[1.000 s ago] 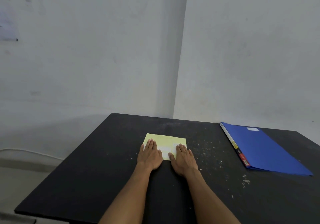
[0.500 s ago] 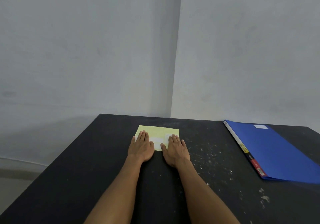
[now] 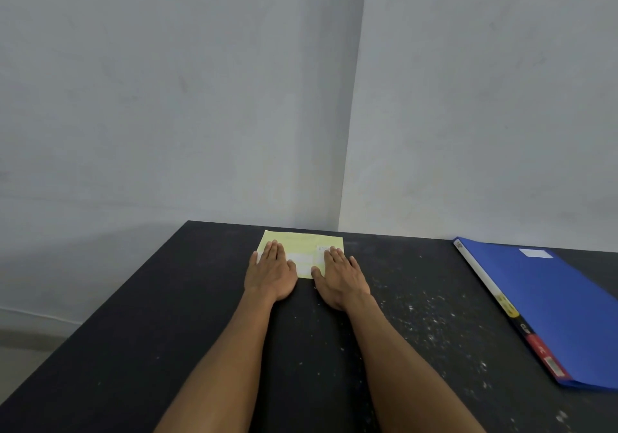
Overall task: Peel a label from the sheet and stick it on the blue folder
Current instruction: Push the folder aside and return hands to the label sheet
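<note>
Left hand (image 3: pixel 271 274) and right hand (image 3: pixel 341 275) lie flat, open, gripping nothing, on yellow sheet (image 3: pixel 302 243) near tabletop's (image 3: pixel 133 349) far edge; pin sheet, nail-lift one white label (image 3: pixel 302 260) corner slowly.

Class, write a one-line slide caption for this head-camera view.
Left hand and right hand lie flat on the yellow label sheet; the blue folder waits right.

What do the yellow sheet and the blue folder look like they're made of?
Yellow sheet: thin matte paper, probably label backing; it lies dead flat, with white labels on it. Blue folder: likely smooth plastic with a slight sheen, white printed spine strip; coated card can't be ruled out.
</note>
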